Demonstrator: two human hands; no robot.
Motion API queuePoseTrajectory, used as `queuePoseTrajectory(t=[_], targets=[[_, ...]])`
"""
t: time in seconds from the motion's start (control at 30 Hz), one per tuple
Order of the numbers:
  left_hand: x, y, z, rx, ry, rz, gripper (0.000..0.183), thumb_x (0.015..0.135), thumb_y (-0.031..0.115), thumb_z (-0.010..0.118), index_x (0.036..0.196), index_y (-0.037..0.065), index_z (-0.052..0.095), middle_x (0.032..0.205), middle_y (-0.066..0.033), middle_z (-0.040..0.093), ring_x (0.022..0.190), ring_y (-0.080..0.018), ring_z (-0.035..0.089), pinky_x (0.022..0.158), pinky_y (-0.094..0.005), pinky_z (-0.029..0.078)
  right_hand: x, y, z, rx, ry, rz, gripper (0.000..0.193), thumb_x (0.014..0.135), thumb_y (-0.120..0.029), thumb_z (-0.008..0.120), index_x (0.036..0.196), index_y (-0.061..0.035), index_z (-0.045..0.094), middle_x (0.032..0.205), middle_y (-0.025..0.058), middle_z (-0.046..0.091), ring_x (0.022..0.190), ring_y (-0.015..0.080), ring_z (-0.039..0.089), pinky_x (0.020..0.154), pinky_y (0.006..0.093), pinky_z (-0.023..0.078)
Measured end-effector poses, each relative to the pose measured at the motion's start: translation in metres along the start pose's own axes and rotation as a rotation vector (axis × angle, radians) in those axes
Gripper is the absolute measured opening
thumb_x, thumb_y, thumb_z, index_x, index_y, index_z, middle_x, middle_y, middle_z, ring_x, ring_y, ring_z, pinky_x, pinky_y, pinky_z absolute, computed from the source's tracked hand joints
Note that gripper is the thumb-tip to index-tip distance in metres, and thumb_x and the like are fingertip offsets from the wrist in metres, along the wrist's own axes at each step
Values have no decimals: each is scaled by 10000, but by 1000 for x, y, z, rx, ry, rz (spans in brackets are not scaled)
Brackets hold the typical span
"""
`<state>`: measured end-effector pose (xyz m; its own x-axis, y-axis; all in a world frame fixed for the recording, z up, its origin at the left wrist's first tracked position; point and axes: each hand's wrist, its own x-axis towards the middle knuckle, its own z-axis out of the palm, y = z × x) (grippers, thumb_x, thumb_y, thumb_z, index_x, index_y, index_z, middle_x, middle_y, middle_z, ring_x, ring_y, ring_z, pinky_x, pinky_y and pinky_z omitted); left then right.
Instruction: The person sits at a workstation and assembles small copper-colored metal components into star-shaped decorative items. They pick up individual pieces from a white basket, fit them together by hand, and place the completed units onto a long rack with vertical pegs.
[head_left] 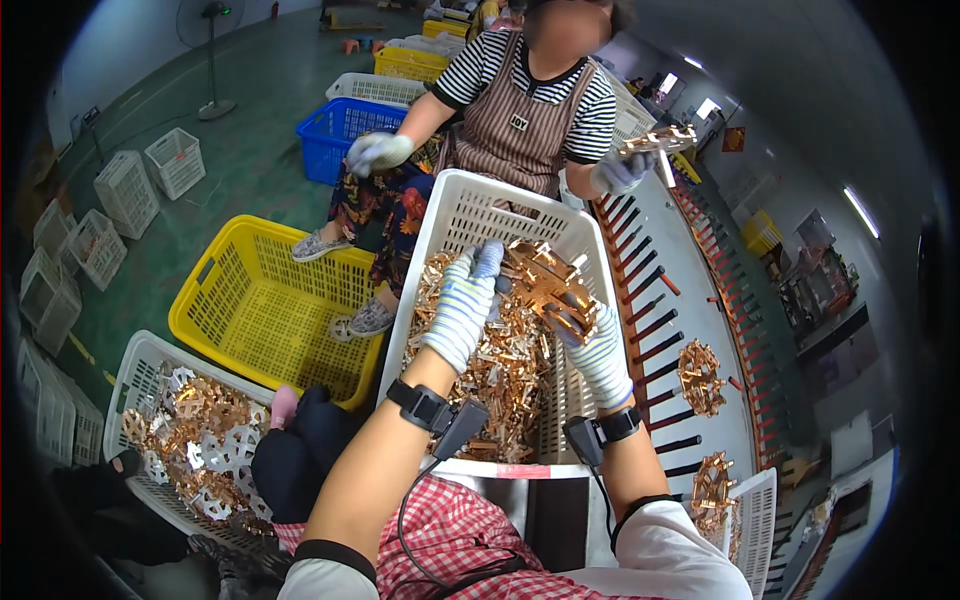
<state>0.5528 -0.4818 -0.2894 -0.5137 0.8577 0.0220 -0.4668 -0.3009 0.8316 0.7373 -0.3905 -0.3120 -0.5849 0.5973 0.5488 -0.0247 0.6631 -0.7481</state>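
My left hand, in a white glove with blue-green stripes, is over a white crate with its fingers pressed together. Whatever they may pinch is hidden. Close beside those fingertips, a copper-coloured round metal frame with short upright pins is tilted in the grip of my right hand, gloved the same way. Below both hands, loose small copper-coloured metal pieces fill much of the crate. Two similar round frames, an upper one and a lower one, are on the right by the bench.
Across the crate sits a co-worker, gloved, holding a similar metal frame. A yellow basket and a white crate of flat metal plates stand left. Along the right runs a bench with a row of dark rods.
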Motion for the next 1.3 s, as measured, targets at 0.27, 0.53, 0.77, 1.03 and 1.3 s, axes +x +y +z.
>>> queuePoseTrajectory(t=[0.27,0.53,0.77,1.03,1.3], targets=[[8,-3,-2,239,-45,212,224,865,299,669,863,84,605,625,1,566,460,-64,462,410,-233,354,4,-22,-1,-190,1,-135,440,773,-5,685,1200,-38,585,984,92,691,866,172,674,756,275,518],[2,-15,8,972,-288,174,360,837,394,630,986,67,649,851,-176,655,757,-308,626,739,-400,495,16,-8,-44,159,393,86,349,848,-72,654,1170,17,551,1026,90,623,851,165,626,783,294,538],[20,-26,-7,746,-162,455,451,884,304,623,1210,9,524,1121,-168,611,1028,-282,581,923,-353,447,10,-17,-20,220,-25,377,417,798,-118,664,1174,25,555,953,57,649,830,117,615,721,273,523],[4,-11,2,-148,-343,-146,217,925,332,588,943,116,587,638,50,528,431,-50,422,410,-214,384,15,-30,-21,697,125,136,836,777,-548,654,1393,-57,373,1332,88,487,1220,227,461,1015,400,387],[8,-30,15,428,-205,198,437,891,372,628,1099,-2,541,907,-83,623,728,-107,548,634,-255,466,14,-26,2,357,147,209,560,856,-257,666,1315,-26,444,1179,52,561,1059,135,531,891,300,450]])
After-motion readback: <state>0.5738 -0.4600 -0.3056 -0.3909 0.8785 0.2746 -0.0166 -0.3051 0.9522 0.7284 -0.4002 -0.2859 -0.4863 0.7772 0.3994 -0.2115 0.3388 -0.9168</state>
